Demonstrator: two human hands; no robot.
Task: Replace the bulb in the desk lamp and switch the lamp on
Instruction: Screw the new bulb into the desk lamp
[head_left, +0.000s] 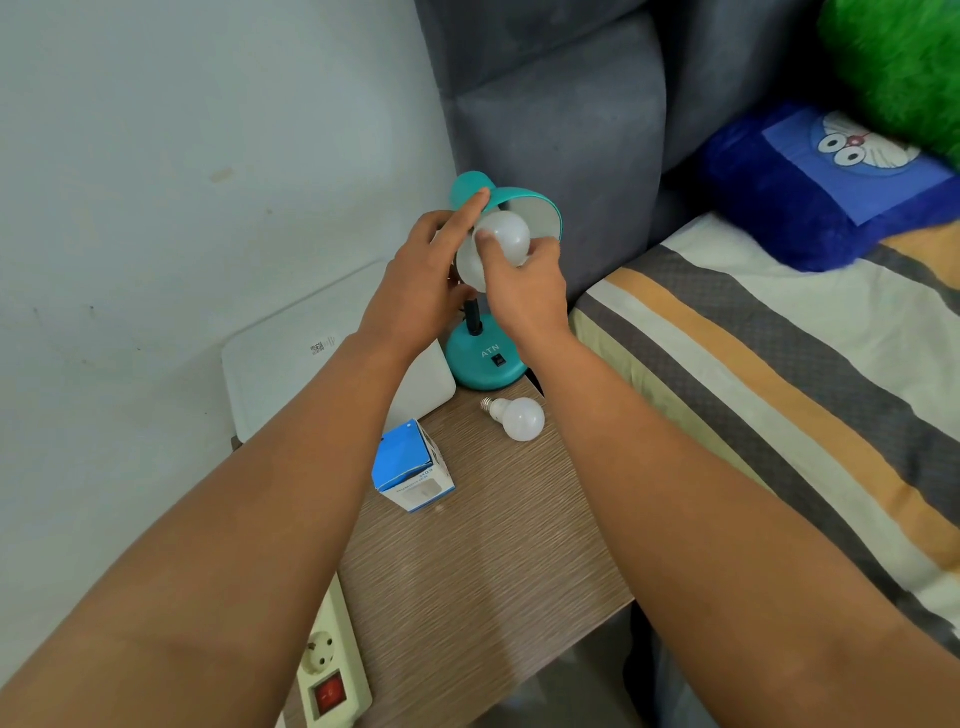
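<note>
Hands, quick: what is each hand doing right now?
Left hand: steadying the teal lamp shade, forefinger stretched along it.
Right hand: closed on the bulb at the shade.

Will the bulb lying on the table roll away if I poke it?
Probably, a little. The loose bulb lies on its side on the wooden table with a round, smooth dome, so a poke would likely send it curving around its narrow screw end. It looks light for its size. It may break if it drops off the edge.

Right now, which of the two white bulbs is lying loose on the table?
The bulb beside the lamp base, on its side with its screw cap bare. The other bulb is held by the right hand at the teal shade.
</note>
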